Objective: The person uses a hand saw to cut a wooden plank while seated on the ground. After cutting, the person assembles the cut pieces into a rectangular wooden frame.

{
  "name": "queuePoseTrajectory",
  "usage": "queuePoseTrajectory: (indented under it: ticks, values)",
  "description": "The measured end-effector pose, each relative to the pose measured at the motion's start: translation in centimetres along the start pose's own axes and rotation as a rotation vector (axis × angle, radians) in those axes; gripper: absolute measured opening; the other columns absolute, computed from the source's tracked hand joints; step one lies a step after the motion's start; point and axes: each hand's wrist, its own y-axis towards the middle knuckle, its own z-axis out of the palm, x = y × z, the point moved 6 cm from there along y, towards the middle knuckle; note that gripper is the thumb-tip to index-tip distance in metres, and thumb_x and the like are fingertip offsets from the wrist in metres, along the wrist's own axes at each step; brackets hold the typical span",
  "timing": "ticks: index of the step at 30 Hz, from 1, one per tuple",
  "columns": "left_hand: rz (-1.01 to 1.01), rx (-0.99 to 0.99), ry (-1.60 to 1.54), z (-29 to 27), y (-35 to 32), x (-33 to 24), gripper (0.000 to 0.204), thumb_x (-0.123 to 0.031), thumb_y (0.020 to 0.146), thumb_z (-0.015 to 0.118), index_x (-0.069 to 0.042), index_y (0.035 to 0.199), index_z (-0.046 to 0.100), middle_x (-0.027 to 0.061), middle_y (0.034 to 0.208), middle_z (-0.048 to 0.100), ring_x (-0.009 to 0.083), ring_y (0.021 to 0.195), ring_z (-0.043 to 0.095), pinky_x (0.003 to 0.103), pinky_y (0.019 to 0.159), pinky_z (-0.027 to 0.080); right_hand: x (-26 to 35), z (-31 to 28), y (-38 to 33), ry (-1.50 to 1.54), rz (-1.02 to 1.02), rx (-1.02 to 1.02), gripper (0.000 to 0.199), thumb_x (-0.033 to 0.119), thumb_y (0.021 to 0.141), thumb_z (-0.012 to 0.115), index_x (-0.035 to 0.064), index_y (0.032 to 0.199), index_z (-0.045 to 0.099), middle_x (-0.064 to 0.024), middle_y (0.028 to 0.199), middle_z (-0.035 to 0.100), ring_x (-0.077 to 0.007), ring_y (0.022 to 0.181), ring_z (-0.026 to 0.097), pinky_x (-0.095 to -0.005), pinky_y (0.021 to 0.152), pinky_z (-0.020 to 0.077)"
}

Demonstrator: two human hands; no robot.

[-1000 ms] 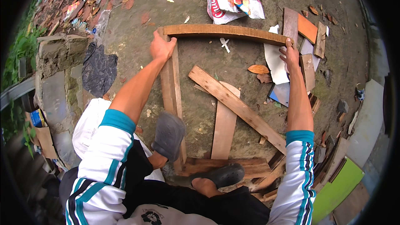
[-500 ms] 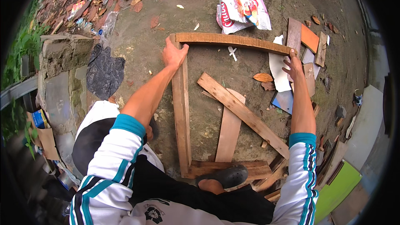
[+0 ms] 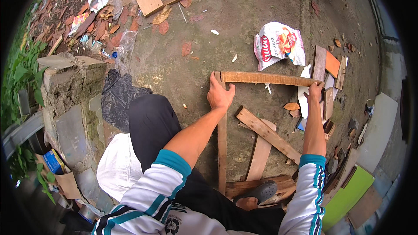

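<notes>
My left hand [image 3: 220, 94] is closed around the corner where a long wooden plank [image 3: 222, 148] meets a wooden crosspiece [image 3: 270, 78]. The crosspiece runs to the right, and its far end is pinched in my right hand [image 3: 314, 92]. At its near end, the long plank meets a lower wooden board [image 3: 283, 183]. My shoe [image 3: 264, 191] rests at that lower board. Inside the area these pieces bound, a slanted plank [image 3: 267, 134] lies across a paler board [image 3: 261, 156] on the ground.
A white and red snack bag [image 3: 281, 45] lies beyond the crosspiece. Wood offcuts [image 3: 319, 61] are scattered by my right hand. A concrete block post [image 3: 72, 87] stands at left, beside a black plastic bag [image 3: 119, 98]. A green panel [image 3: 348, 196] leans at lower right.
The view has shifted, so the planks and hands sit farther right and lower in the picture. My bent left knee now shows. Both hands keep the same hold on the crosspiece ends.
</notes>
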Motion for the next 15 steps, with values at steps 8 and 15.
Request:
queuePoseTrajectory:
  ticks: [8, 15]
  values:
    - [0.057, -0.019, -0.051, 0.7, 0.9, 0.5, 0.09, -0.028, 0.078, 0.074, -0.007, 0.151, 0.026, 0.0261, 0.145, 0.046, 0.0464, 0.12, 0.056, 0.052, 0.099, 0.048, 0.6, 7.6, -11.3, -0.486, -0.352, -0.006, 0.077, 0.044, 0.096, 0.055, 0.0109, 0.159, 0.025, -0.0432, 0.155, 0.016, -0.0528, 0.146, 0.022, -0.0474, 0.119, 0.026]
    - [0.088, 0.074, -0.153, 1.1, 0.1, 0.4, 0.092, -0.025, 0.079, 0.073, -0.003, 0.152, 0.022, 0.029, 0.144, 0.044, 0.0463, 0.131, 0.047, 0.049, 0.109, 0.04, 0.5, 11.2, -23.2, -0.671, -0.402, 0.003, 0.07, 0.039, 0.099, 0.055, 0.0195, 0.159, 0.025, -0.018, 0.167, 0.011, -0.0484, 0.14, 0.036, -0.0531, 0.111, 0.0402]
